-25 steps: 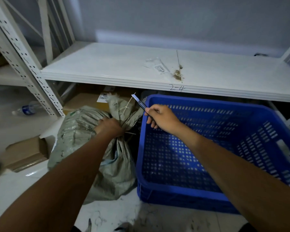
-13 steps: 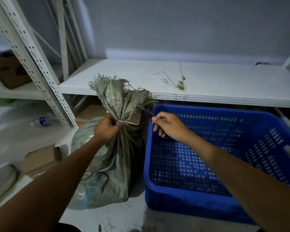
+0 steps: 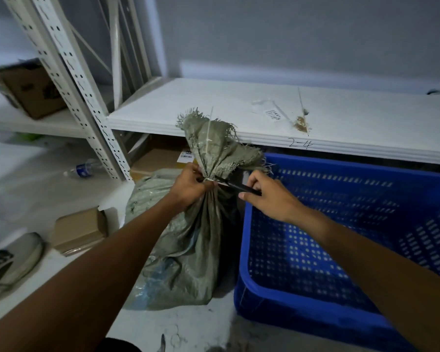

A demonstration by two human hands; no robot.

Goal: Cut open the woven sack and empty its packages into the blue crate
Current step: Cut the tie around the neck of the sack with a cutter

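Observation:
A grey-green woven sack (image 3: pixel 188 250) stands upright on the floor, its frayed neck bunched and bound by a pale tie (image 3: pixel 210 179). My left hand (image 3: pixel 189 186) grips the neck just below the tie. My right hand (image 3: pixel 267 196) holds a black utility knife (image 3: pixel 235 185), whose blade tip lies at the tie. Just right of the sack stands the blue crate (image 3: pixel 241 262), with nothing visible inside it.
A white shelf board (image 3: pixel 163 107) marked "2-4" runs behind the sack and the crate, with a label and some debris on it. A perforated shelf post (image 3: pixel 87 102) stands at left. Cardboard boxes (image 3: pixel 79 231), a water bottle (image 3: pixel 83 168) and a shoe (image 3: pixel 15 262) lie on the floor at left.
My left hand has pulled the sack upright by its neck. My right hand has brought the knife from beside the neck to the tie. The view has tilted down.

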